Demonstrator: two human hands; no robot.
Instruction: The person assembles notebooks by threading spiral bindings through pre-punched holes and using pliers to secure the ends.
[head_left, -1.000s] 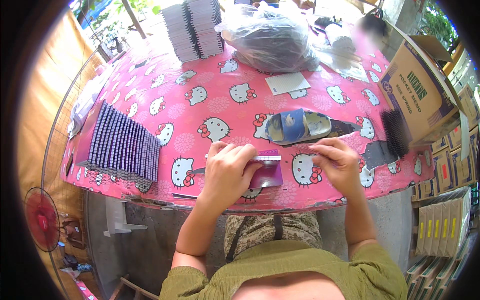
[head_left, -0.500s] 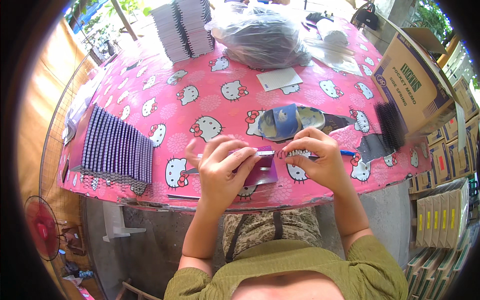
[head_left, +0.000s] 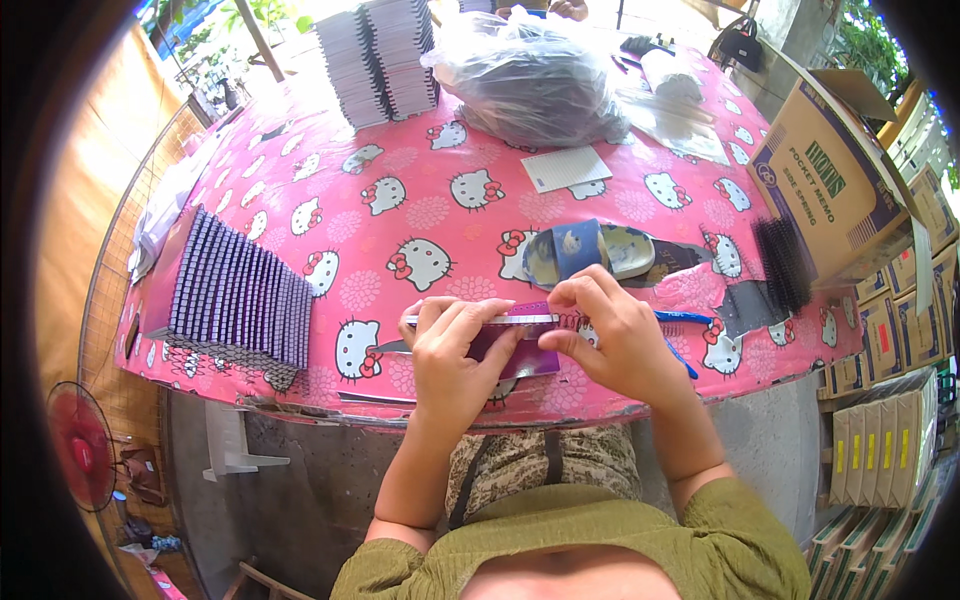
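Tabletop [head_left: 430,195]: two hands [head_left: 447,350] [head_left: 625,337] hold one notebook [head_left: 538,361], one coil [head_left: 571,321].

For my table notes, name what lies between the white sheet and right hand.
The head view shows a blue slipper between the white sheet and right hand.

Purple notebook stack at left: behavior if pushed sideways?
The purple notebook stack would probably shear rather than move as one: many separate layers, no visible band. Likely heavy overall, given the layer count. Base might slide: the table cover looks glossy.
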